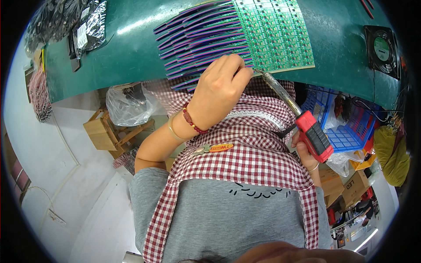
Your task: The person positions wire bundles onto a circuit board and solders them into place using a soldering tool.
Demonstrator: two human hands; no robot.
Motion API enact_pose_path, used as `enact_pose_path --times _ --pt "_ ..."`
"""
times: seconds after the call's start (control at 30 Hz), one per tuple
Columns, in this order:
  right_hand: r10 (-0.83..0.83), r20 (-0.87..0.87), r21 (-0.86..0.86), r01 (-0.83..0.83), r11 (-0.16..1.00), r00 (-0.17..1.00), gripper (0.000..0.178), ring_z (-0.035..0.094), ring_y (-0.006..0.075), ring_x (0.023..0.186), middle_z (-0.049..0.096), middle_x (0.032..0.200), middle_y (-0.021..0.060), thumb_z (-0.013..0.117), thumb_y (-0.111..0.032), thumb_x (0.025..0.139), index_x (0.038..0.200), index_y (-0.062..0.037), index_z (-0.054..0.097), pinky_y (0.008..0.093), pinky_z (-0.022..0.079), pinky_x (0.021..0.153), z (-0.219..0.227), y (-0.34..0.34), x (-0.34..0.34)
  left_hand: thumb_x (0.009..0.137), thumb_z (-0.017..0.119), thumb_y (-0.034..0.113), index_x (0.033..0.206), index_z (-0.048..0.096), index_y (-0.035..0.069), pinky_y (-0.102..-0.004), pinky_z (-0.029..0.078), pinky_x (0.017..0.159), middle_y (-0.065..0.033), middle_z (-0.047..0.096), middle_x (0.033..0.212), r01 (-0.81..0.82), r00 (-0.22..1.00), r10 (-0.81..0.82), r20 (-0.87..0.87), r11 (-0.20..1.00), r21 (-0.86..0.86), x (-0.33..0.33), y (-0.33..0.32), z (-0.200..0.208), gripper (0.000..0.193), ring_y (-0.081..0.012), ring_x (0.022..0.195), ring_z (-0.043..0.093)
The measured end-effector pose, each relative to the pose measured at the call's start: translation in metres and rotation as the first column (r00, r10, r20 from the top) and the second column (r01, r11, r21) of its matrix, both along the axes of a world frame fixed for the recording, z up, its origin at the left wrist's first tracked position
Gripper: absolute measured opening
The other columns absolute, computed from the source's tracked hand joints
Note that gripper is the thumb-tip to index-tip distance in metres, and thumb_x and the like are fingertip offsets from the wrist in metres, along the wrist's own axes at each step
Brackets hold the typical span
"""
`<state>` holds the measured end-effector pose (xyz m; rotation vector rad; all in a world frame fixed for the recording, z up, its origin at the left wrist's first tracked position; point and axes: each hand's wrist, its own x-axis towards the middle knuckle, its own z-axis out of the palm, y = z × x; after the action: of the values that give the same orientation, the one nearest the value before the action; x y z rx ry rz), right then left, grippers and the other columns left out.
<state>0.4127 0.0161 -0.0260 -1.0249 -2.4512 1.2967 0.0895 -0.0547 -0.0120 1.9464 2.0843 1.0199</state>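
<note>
A green circuit board panel (276,35) with rows of small parts lies at the near edge of the bench. Many thin wires in dark blue, purple and pink (197,41) run from its left edge in bundles. My left hand (221,81) is closed by the board's near left corner, its fingers pinched on the wires there; the fingertips are partly hidden. My right hand (302,149) grips the red and black handle of a soldering iron (313,136). Its long metal shaft points up and left, the tip beside the left fingertips at the board's near edge.
The green bench (127,57) carries black plastic bags (90,30) at far left and a black fan (381,50) at far right. Bundled wires (39,94) hang off the left end. Below are a wooden stool (105,131), a clear bag (131,107) and blue crates (348,133).
</note>
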Motion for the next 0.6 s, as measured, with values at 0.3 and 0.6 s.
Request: enact_pose_path --times 0.3,0.6 --pt "-0.070 -0.115 -0.066 0.063 0.996 0.991 0.013 0.061 0.0270 0.061 0.063 0.077 0.0096 0.070 -0.015 0.079 0.087 -0.0059 0.067 0.0352 0.046 0.052 0.004 -0.003 0.000 0.074 0.075 -0.001 0.086 0.065 0.001 -0.0359 0.050 0.064 -0.0095 0.058 0.083 -0.004 1.000 0.004 -0.004 1.000 0.010 0.001 0.000 -0.001 0.016 -0.0256 0.074 0.060" --pt "-0.104 -0.075 0.055 0.108 0.993 0.992 0.012 0.063 0.0261 0.062 0.063 0.076 0.0083 0.072 -0.007 0.073 0.084 -0.0069 0.066 0.0356 0.048 0.053 0.000 -0.008 0.003 0.074 0.075 0.000 0.086 0.065 0.001 -0.0359 0.049 0.064 -0.0089 0.058 0.084 -0.010 1.000 0.010 -0.014 1.000 0.004 0.002 0.000 0.000 0.016 -0.0256 0.075 0.060"
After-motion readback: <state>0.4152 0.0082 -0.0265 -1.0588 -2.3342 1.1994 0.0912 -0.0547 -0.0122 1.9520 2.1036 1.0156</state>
